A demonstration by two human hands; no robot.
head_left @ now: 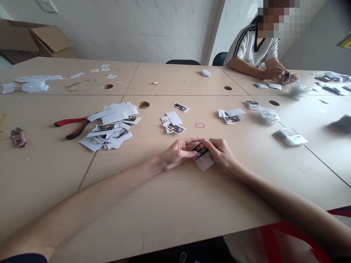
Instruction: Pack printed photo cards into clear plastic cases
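Observation:
Both my hands meet just above the front part of the table, holding one printed card (202,150) with a dark picture. A clear plastic sleeve (205,163) hangs below the card's picture; whether the card sits inside it I cannot tell. My left hand (179,153) pinches the card's left side, thumb on its face. My right hand (219,151) grips its upper right edge between thumb and fingers. Just beyond my hands lie a small pile of cards (173,123), a single card (180,107) and a small red-framed label (200,125).
A heap of cards (109,135) lies at left beside red-handled pliers (75,122) and small nippers (19,137). At right are more cards (232,116), clear sleeves (268,115) and a stack of plastic cases (292,137). Across the table a co-worker (252,51) handles a card.

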